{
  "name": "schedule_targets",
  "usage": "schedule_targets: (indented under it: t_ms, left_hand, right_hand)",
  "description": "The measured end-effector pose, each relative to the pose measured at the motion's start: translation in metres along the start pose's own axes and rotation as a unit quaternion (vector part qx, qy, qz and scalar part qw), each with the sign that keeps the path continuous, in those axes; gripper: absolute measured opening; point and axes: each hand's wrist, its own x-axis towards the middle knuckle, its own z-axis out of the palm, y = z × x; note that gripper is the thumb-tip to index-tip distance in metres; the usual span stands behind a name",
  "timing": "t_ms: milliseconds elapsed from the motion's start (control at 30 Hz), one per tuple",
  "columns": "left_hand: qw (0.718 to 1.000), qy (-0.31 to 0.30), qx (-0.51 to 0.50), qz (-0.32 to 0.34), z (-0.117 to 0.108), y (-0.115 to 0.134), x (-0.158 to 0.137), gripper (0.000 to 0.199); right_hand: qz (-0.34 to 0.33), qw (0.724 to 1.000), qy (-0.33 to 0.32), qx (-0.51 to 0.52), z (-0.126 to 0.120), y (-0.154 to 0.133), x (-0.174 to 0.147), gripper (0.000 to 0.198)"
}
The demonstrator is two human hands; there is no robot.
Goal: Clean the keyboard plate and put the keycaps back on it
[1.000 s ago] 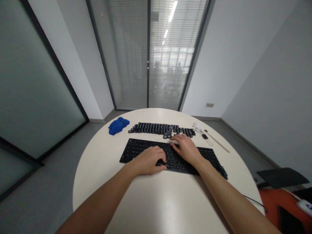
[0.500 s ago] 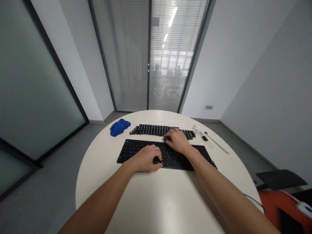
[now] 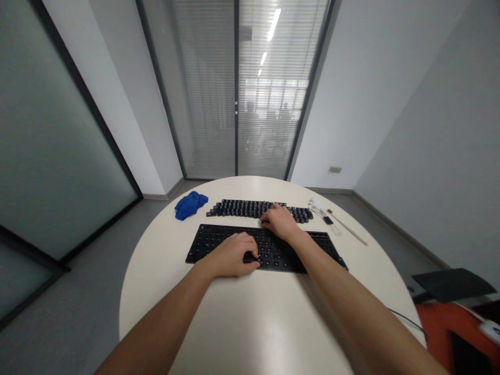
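Observation:
A black keyboard (image 3: 289, 264) with its keycaps off lies across the table before me. My left hand (image 3: 234, 253) rests on its front middle, fingers curled over the top and thumb at the front edge, closed on it. Behind the keyboard, loose black keycaps (image 3: 242, 209) stand in several rows. My right hand (image 3: 279, 221) reaches over the keyboard to the near side of these rows, its fingers bent together and pointing left. What sits under its fingertips is too small and hidden to make out.
A crumpled blue cloth (image 3: 190, 204) lies at the far left of the round white table (image 3: 234, 323). To the right are small white pieces (image 3: 315, 204), a small black item (image 3: 327, 220) and a thin wooden stick (image 3: 349, 229). An orange chair (image 3: 441, 325) stands at lower right.
My right hand has shifted slightly left and toward the near side of the keycap rows; the dark patch under its fingers shows less. My left hand stays on the keyboard.

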Motion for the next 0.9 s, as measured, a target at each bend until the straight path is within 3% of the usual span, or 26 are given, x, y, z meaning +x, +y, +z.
schedule_targets:
  t_ms: [200, 433, 567, 900]
  left_hand:
    - [1.000, -0.002, -0.004, -0.003, 0.000, 0.001, 0.000, 0.010]
    - [1.000, -0.011, 0.022, -0.017, -0.002, 0.004, 0.000, 0.011]
    - [0.999, -0.016, 0.033, -0.016, -0.002, 0.006, 0.000, 0.010]
    - [0.999, -0.019, 0.031, -0.021, -0.002, 0.006, 0.000, 0.010]
  right_hand:
    - [-0.019, 0.987, 0.036, 0.155, -0.011, -0.003, -0.022, 0.018]
    - [-0.047, 0.934, -0.012, 0.354, -0.024, -0.015, -0.081, 0.019]
    - [-0.090, 0.925, -0.044, 0.366, -0.019, -0.016, -0.096, 0.019]
    - [-0.131, 0.930, -0.066, 0.338, -0.018, -0.010, -0.095, 0.033]
